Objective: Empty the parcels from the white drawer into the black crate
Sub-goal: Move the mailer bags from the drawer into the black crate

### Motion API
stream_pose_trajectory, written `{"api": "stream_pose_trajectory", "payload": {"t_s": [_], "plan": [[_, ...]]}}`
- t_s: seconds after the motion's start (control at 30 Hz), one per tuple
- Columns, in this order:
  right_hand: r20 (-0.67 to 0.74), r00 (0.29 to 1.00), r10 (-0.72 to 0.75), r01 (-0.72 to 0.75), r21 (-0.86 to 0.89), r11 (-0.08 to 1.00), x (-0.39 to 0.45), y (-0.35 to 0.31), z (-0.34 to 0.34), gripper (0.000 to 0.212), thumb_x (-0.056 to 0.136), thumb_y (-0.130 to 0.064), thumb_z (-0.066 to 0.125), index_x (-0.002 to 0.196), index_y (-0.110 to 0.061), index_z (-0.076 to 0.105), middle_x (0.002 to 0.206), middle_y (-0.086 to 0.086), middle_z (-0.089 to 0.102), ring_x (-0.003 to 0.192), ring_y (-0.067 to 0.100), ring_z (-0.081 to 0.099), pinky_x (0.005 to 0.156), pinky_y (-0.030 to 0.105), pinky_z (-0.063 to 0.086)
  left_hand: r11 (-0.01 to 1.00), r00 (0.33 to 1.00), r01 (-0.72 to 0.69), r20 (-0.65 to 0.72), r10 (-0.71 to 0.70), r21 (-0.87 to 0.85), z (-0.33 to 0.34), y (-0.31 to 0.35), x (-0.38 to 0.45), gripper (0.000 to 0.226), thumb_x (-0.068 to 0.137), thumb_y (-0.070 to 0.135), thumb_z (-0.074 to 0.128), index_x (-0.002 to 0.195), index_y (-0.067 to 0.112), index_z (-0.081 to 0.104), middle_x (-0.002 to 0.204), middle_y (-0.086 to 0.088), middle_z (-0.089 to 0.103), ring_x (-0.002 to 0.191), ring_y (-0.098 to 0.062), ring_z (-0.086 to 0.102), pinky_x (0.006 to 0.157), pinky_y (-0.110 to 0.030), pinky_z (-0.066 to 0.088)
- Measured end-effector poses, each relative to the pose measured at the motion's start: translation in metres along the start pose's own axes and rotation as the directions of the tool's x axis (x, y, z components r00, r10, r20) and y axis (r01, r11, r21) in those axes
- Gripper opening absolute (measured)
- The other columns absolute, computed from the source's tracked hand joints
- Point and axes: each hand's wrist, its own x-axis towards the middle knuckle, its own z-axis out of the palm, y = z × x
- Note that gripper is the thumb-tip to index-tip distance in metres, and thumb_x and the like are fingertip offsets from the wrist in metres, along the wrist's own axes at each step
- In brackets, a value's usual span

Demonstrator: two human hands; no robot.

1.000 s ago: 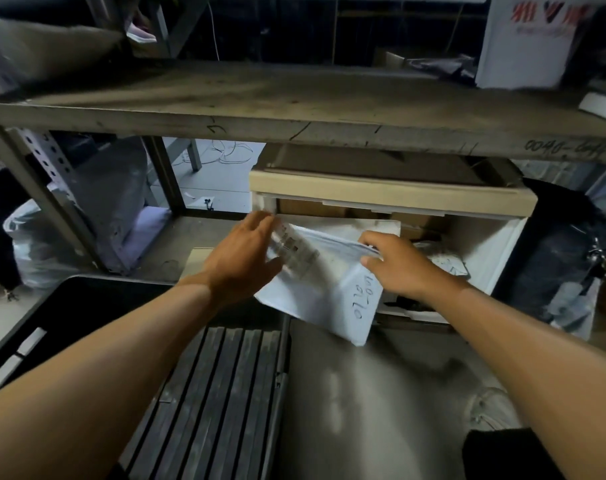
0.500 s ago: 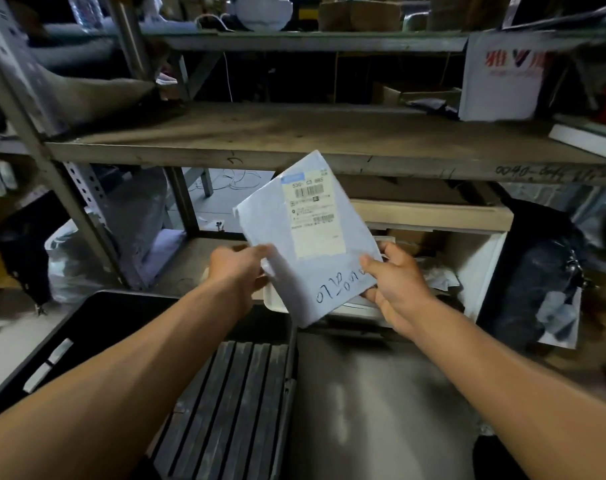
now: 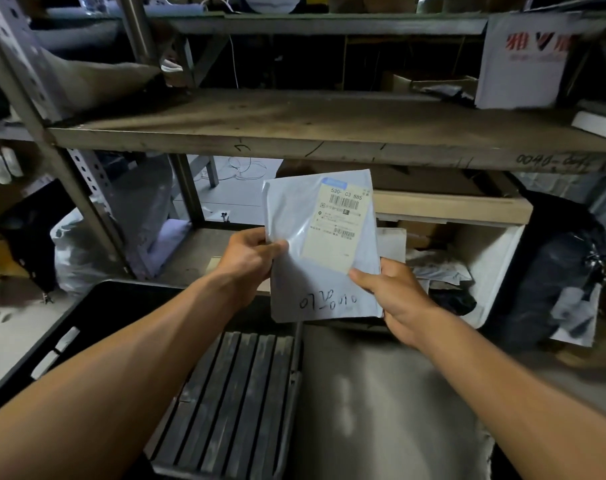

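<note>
Both hands hold a white plastic mailer parcel point(image 3: 294, 244) upright in front of me, its shipping label facing me and handwritten digits near its lower edge. My left hand point(image 3: 247, 261) pinches its left edge; my right hand point(image 3: 395, 296) grips its lower right corner. Behind it the white drawer point(image 3: 492, 258) stands pulled out on the lowest shelf, with several crumpled mailers and a dark bag inside. The black crate point(image 3: 97, 317) sits low on the left, its slatted bottom showing under my left forearm.
A worn shelf board point(image 3: 294, 133) runs across just above the parcel. Grey metal uprights point(image 3: 69, 188) stand at left. A black bag point(image 3: 558, 271) sits right of the drawer. A white box point(image 3: 523, 60) rests on the upper shelf, right.
The parcel has come out of the drawer and been turned upright, label towards me. Both hands shifted to grip its sides, and my view has tilted up.
</note>
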Motion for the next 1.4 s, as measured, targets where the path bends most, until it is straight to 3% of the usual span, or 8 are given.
{"api": "stream_pose_trajectory", "payload": {"t_s": [0.23,0.4,0.5,0.57,0.67,0.8,1.07,1.4], "plan": [[0.018,1.0,-0.019,0.02,-0.044,0.999,-0.001,-0.005,0.003,0.018,0.092,-0.002,0.068,0.1,-0.017,0.071,0.1,0.003,0.079,0.091,0.021,0.075,0.085,0.044,0.061,1.0,0.998,0.021,-0.067,-0.02,0.019,0.0,-0.009,0.001,0.006,0.095,0.009,0.065,0.1,0.01,0.068,0.104,-0.009,0.071,0.1,-0.029,0.067,0.092,-0.047,0.056],[-0.102,0.991,-0.091,0.094,0.019,0.995,-0.001,-0.011,0.01,0.022,0.094,-0.003,0.065,0.1,-0.024,0.069,0.1,-0.004,0.075,0.093,0.018,0.073,0.086,0.04,0.06,0.899,0.949,-0.203,-0.15,0.278,0.387,0.01,-0.014,0.0,0.046,0.085,0.028,0.078,0.121,0.021,0.051,0.114,0.001,0.058,0.099,-0.018,0.062,0.083,-0.04,0.058],[-0.059,0.987,-0.15,0.149,-0.01,0.989,-0.003,-0.012,0.027,0.031,0.093,0.001,0.065,0.118,-0.017,0.07,0.101,0.002,0.076,0.092,0.02,0.072,0.084,0.043,0.061,0.961,0.971,-0.221,0.13,0.201,0.164,0.032,-0.008,-0.011,0.038,0.086,0.036,0.076,0.114,0.024,0.053,0.105,0.007,0.065,0.085,-0.003,0.068,0.069,-0.023,0.058],[0.105,0.979,-0.175,0.181,-0.055,0.982,-0.007,-0.008,0.038,0.046,0.087,0.0,0.07,0.126,-0.023,0.067,0.109,0.004,0.076,0.095,0.019,0.07,0.079,0.048,0.061,0.989,0.966,-0.146,0.218,0.142,0.003,0.044,-0.008,-0.013,0.056,0.084,0.048,0.075,0.125,0.016,0.054,0.112,0.0,0.068,0.095,-0.009,0.07,0.079,-0.031,0.06],[0.302,0.934,-0.191,0.257,-0.196,0.946,-0.011,-0.001,0.041,0.073,0.076,-0.011,0.081,0.141,-0.033,0.055,0.131,-0.007,0.065,0.116,0.005,0.061,0.098,0.035,0.055,0.988,0.991,-0.066,0.103,0.081,-0.138,0.043,-0.006,-0.01,0.038,0.092,0.04,0.068,0.119,0.014,0.062,0.102,-0.009,0.074,0.091,-0.025,0.074,0.08,-0.046,0.061],[0.114,0.973,-0.198,0.22,-0.22,0.95,-0.006,-0.009,0.03,0.079,0.084,-0.011,0.077,0.151,-0.034,0.043,0.144,-0.01,0.049,0.125,0.006,0.048,0.107,0.029,0.046,0.981,1.0,0.001,0.018,0.002,-0.192,0.024,-0.003,-0.002,0.011,0.101,0.021,0.053,0.1,0.018,0.063,0.101,-0.007,0.073,0.089,-0.024,0.07,0.073,-0.037,0.057],[-0.164,0.974,-0.158,0.136,-0.133,0.982,0.003,-0.009,0.017,0.034,0.089,-0.015,0.074,0.117,-0.029,0.061,0.115,-0.006,0.069,0.095,0.012,0.067,0.075,0.03,0.058,0.98,0.984,0.101,0.163,-0.073,-0.171,0.01,-0.001,-0.003,0.026,0.102,0.031,0.053,0.119,0.015,0.063,0.114,-0.01,0.071,0.105,-0.029,0.066,0.079,-0.039,0.054],[-0.13,0.978,-0.162,0.154,-0.068,0.986,-0.001,-0.014,0.017,0.015,0.088,-0.005,0.072,0.094,-0.018,0.067,0.085,-0.003,0.075,0.075,0.013,0.073,0.068,0.027,0.061,0.991,1.0,0.013,-0.02,-0.016,-0.133,0.011,-0.007,0.003,0.016,0.099,0.021,0.061,0.105,0.008,0.066,0.096,-0.012,0.069,0.087,-0.027,0.065,0.07,-0.033,0.053]]}}
